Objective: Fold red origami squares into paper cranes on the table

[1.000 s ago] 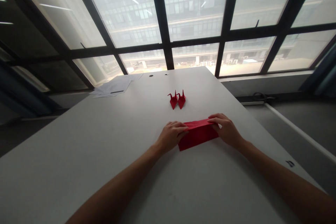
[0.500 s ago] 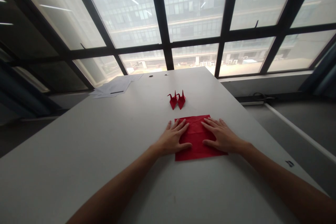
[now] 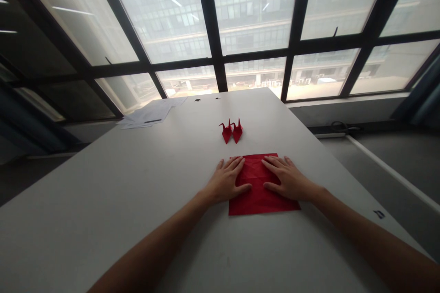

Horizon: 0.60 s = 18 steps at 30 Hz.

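Note:
A red sheet of paper [image 3: 259, 199] with faint creases lies flat on the white table. Across its left side rests my left hand [image 3: 228, 178], fingers stretched out and thumb pointing inward. My right hand [image 3: 288, 179] lies spread over the right side, its thumb also pointing inward. Both palms face down, and parts of the sheet are hidden under them. Just beyond the paper, two folded red paper cranes, a left one [image 3: 226, 133] and a right one [image 3: 237, 132], stand side by side.
White paper sheets [image 3: 147, 113] with a dark pen-like item [image 3: 153, 121] on them lie at the table's far left. A small dark mark [image 3: 379, 214] is near the right edge of the table [image 3: 137, 183]. Large windows stand behind.
The red sheet has slid slightly toward me. My hands stay on it, with the fingers drawn a little closer together.

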Each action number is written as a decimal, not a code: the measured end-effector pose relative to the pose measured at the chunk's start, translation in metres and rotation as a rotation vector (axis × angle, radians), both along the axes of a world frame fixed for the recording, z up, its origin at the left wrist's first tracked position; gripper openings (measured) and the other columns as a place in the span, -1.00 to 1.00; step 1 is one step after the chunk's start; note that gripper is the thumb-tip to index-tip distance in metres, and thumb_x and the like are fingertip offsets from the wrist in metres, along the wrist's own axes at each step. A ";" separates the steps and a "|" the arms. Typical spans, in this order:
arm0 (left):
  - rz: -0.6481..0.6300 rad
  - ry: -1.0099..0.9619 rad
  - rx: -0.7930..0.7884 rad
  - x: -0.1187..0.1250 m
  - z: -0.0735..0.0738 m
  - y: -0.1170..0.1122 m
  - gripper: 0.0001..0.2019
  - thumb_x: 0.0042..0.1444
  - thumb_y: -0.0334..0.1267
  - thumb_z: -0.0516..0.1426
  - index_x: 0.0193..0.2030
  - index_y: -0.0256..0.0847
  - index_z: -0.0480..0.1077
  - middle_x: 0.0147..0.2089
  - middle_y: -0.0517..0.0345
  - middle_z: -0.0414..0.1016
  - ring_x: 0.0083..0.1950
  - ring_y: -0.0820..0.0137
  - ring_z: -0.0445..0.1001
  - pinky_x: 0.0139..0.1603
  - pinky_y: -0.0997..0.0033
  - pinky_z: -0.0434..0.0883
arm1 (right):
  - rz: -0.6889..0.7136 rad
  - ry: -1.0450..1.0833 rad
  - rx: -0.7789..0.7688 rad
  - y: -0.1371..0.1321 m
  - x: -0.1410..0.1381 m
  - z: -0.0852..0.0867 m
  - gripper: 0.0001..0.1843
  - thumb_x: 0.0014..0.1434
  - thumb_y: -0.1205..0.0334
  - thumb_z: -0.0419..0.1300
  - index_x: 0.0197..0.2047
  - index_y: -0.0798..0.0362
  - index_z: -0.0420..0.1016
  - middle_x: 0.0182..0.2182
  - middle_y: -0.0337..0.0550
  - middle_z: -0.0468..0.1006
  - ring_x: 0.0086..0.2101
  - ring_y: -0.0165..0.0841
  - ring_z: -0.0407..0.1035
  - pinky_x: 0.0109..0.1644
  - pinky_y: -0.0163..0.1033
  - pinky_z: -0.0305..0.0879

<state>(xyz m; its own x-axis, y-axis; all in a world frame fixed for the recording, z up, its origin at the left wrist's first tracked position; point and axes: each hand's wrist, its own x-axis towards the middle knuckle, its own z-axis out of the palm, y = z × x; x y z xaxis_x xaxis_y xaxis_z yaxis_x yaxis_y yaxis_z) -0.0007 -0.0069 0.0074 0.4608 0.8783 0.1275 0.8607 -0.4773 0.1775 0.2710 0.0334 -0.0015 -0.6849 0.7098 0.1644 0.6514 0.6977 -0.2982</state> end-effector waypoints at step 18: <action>-0.109 0.058 -0.065 0.001 0.003 -0.003 -0.22 0.30 0.25 -0.12 0.51 -0.08 -0.27 0.53 -0.05 -0.25 0.53 0.10 -0.26 0.44 -0.11 -0.28 | 0.119 -0.031 -0.079 -0.008 -0.006 0.005 -0.03 0.24 -0.35 -0.01 0.49 -0.05 -0.30 0.45 -0.01 -0.19 0.40 -0.04 -0.26 0.42 0.23 -0.50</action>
<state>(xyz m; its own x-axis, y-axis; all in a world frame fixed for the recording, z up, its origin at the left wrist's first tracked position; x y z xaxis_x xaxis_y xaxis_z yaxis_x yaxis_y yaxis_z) 0.0004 -0.0099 0.0105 0.5588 0.8282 0.0428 0.8141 -0.5576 0.1624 0.2651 0.0259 0.0033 -0.7691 0.6330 0.0886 0.5752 0.7458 -0.3361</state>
